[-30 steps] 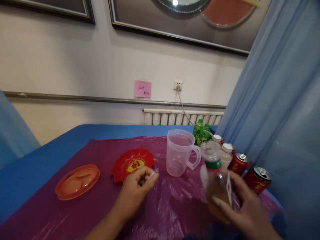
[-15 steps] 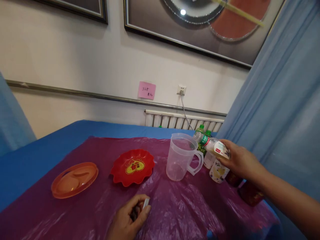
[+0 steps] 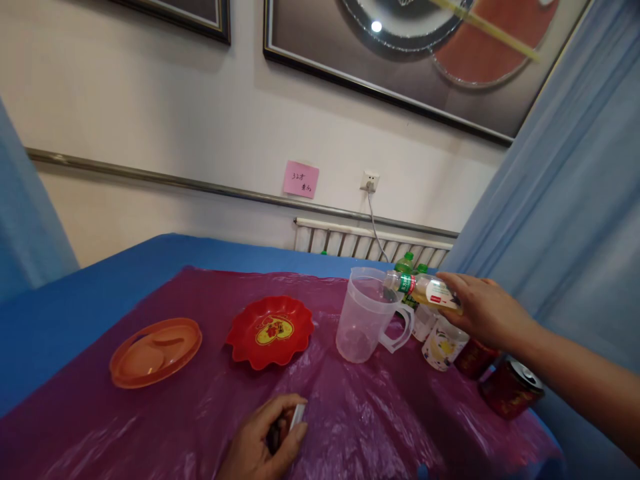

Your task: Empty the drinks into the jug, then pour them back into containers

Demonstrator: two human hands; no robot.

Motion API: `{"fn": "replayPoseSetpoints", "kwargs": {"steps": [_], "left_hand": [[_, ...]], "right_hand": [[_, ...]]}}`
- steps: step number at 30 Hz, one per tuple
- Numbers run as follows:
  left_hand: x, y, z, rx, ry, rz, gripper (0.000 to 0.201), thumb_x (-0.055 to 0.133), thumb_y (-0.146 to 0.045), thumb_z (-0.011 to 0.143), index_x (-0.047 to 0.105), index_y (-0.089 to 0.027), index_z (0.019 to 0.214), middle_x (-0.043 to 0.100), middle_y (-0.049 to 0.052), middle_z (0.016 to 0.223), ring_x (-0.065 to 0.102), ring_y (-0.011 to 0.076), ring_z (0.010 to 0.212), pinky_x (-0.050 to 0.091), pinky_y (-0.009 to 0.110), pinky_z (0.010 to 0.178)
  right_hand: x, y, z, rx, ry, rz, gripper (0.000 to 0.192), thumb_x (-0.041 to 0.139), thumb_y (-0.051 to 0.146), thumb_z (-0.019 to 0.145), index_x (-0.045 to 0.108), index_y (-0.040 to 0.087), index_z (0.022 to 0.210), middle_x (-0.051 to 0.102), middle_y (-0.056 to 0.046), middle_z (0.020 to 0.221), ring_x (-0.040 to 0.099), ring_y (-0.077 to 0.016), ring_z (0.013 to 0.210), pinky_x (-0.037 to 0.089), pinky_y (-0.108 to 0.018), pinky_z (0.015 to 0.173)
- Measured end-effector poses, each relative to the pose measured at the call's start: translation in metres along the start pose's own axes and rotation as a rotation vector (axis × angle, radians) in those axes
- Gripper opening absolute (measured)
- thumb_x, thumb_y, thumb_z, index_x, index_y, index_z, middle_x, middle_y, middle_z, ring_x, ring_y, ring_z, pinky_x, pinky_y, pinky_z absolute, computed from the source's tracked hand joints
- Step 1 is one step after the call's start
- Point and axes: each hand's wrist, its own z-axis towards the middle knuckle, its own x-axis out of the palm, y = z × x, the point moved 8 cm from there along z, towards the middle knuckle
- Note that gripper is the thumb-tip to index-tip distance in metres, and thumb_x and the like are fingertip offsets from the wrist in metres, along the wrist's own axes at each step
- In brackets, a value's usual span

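Note:
My right hand (image 3: 483, 303) is wrapped round a clear plastic bottle (image 3: 435, 293) with a white-and-green label and pale yellow liquid in it. The bottle lies almost level, its uncapped mouth at the rim of a translucent plastic measuring jug (image 3: 357, 323). Whether liquid is running out I cannot tell. Low in front, my left hand (image 3: 263, 437) pinches a small white bottle cap (image 3: 297, 417) between thumb and forefinger. Left of the jug sits a red scalloped plate (image 3: 245, 333) with a yellow print.
An orange divided plate (image 3: 125, 377) lies at the left on the purple plastic sheet (image 3: 200, 427). Green-capped bottles (image 3: 405, 261), a white patterned can (image 3: 444, 345) and dark red cans (image 3: 507, 393) stand along the right. A blue curtain (image 3: 565, 200) hangs beside them.
The bottle in my right hand has tipped closer to level, and its yellow liquid now reaches toward the neck. My left hand still pinches the cap. The view has shifted slightly.

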Motion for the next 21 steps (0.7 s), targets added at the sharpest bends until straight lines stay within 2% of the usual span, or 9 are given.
{"fn": "replayPoseSetpoints", "kwargs": {"steps": [4, 10, 14, 21], "left_hand": [[0.001, 0.000, -0.001, 0.007, 0.014, 0.000, 0.031, 0.058, -0.051, 0.084, 0.074, -0.025, 0.092, 0.067, 0.000, 0.075, 0.060, 0.0188, 0.070, 0.051, 0.027, 0.068], [0.001, -0.006, -0.002, 0.005, 0.030, -0.014, 0.027, 0.058, -0.048, 0.084, 0.073, -0.026, 0.092, 0.064, -0.001, 0.073, 0.059, 0.0181, 0.070, 0.051, 0.026, 0.068], [0.001, -0.002, 0.000, -0.035, 0.012, -0.035, 0.029, 0.058, -0.048, 0.085, 0.072, -0.026, 0.097, 0.065, 0.000, 0.075, 0.059, 0.0180, 0.071, 0.051, 0.027, 0.071], [0.004, -0.002, -0.005, -0.029, 0.082, 0.045, 0.032, 0.058, -0.052, 0.087, 0.073, -0.026, 0.097, 0.065, 0.000, 0.075, 0.060, 0.0195, 0.072, 0.049, 0.027, 0.069]], "right_hand": [[-0.001, -0.003, 0.005, -0.021, 0.012, -0.004, 0.045, 0.058, 0.035, 0.091, 0.057, 0.019, 0.132, 0.074, -0.013, 0.112, 0.070, -0.0297, 0.098, 0.050, -0.043, 0.084], [-0.004, -0.004, 0.013, -0.081, 0.012, -0.043, 0.048, 0.058, 0.028, 0.087, 0.054, 0.021, 0.134, 0.071, -0.012, 0.123, 0.069, -0.0299, 0.108, 0.048, -0.044, 0.086], [-0.006, -0.003, 0.018, -0.112, 0.002, -0.093, 0.047, 0.059, 0.027, 0.087, 0.055, 0.020, 0.134, 0.069, -0.013, 0.129, 0.066, -0.0313, 0.113, 0.047, -0.045, 0.088], [-0.014, 0.001, 0.030, -0.187, -0.031, -0.181, 0.050, 0.060, 0.024, 0.086, 0.056, 0.020, 0.136, 0.065, -0.014, 0.135, 0.064, -0.0328, 0.114, 0.044, -0.048, 0.093]]}}
